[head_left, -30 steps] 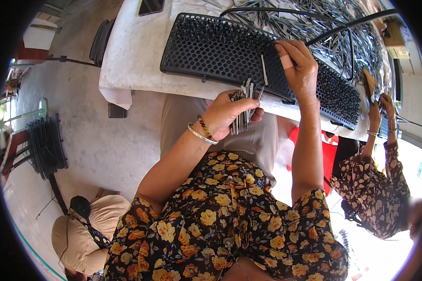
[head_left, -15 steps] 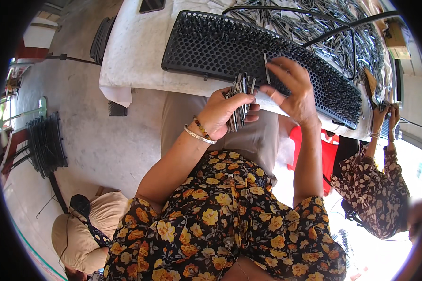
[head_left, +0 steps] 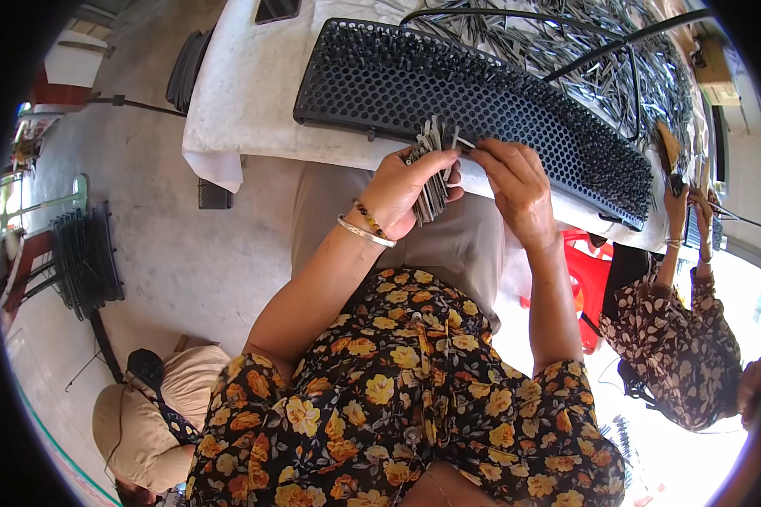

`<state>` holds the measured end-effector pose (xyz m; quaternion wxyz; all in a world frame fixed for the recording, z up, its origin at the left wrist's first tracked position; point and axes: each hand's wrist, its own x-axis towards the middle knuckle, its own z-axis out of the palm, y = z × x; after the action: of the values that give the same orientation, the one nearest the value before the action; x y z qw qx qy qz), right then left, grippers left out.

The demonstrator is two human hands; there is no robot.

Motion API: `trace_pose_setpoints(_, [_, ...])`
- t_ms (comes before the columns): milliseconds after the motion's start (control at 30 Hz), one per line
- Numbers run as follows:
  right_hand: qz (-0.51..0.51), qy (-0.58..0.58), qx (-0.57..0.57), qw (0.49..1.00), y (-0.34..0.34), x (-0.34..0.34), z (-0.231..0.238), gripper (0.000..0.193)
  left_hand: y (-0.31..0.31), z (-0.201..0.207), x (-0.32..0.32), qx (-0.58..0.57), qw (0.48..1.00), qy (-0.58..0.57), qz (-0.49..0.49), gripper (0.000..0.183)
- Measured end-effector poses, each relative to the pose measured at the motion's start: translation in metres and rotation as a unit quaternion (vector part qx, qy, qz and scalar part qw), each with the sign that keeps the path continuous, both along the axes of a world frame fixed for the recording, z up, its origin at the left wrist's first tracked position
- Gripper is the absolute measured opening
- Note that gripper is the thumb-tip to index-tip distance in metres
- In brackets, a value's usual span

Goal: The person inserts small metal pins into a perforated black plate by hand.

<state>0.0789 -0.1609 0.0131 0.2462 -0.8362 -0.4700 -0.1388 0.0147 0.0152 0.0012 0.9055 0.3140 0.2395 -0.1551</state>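
Observation:
My left hand [head_left: 395, 188] is closed round a bundle of thin grey metal strips [head_left: 432, 188], their ends sticking out past the thumb at both sides. Just right of it, my right hand [head_left: 520, 190] pinches one slim strip [head_left: 465, 142] between thumb and fingertips, its far end close to the left thumb and the bundle. Both hands are over my lap, at the near edge of a long black panel [head_left: 359, 97] full of round holes. Many short dark pieces stand in the holes along the panel's far side and right end.
A white cloth [head_left: 245, 110] covers the table; a dark flat device [head_left: 277, 8] lies at its far edge. Behind the panel spreads a heap of loose strips [head_left: 651, 89], crossed by black rods [head_left: 626, 40]. Co-workers sit to the right [head_left: 672, 346] and lower left [head_left: 135, 414]. A red stool [head_left: 582, 262] stands nearby.
My right hand has come down and left toward the bundle, its spread fingers closing into a pinch on a strip. My left hand still holds the bundle, almost in place.

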Motion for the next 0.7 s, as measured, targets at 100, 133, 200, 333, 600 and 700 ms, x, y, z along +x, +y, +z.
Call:
trace_pose_setpoints(100, [-0.023, 0.012, 0.012, 1.0, -0.001, -0.001, 0.004, 0.029, 0.002, -0.003, -0.002, 0.019, 0.999, -0.006, -0.034, 0.021])
trace_pose_setpoints(133, [-0.023, 0.012, 0.011, 1.0, -0.002, 0.001, 0.006, 0.029, 0.001, 0.0, -0.002, 0.019, 0.999, -0.006, -0.033, 0.021])
trace_pose_setpoints(200, [-0.08, 0.019, 0.029, 0.996, -0.005, 0.01, 0.011, 0.027, -0.001, 0.006, -0.001, 0.032, 0.999, -0.019, -0.03, 0.02])
trace_pose_setpoints(333, [-0.065, 0.04, 0.033, 0.997, 0.006, 0.035, 0.035, 0.024, 0.003, -0.002, -0.003, 0.0, 1.0, -0.006, -0.03, 0.021])
trace_pose_setpoints(600, [0.053, 0.063, -0.109, 0.991, 0.015, 0.08, 0.04, 0.024, 0.004, 0.001, -0.002, 0.004, 0.997, 0.002, -0.072, 0.02])
trace_pose_setpoints(700, [0.08, 0.048, -0.168, 0.981, 0.025, 0.092, 0.052, 0.02, 0.005, 0.0, -0.004, 0.005, 0.998, -0.009, -0.063, 0.02])
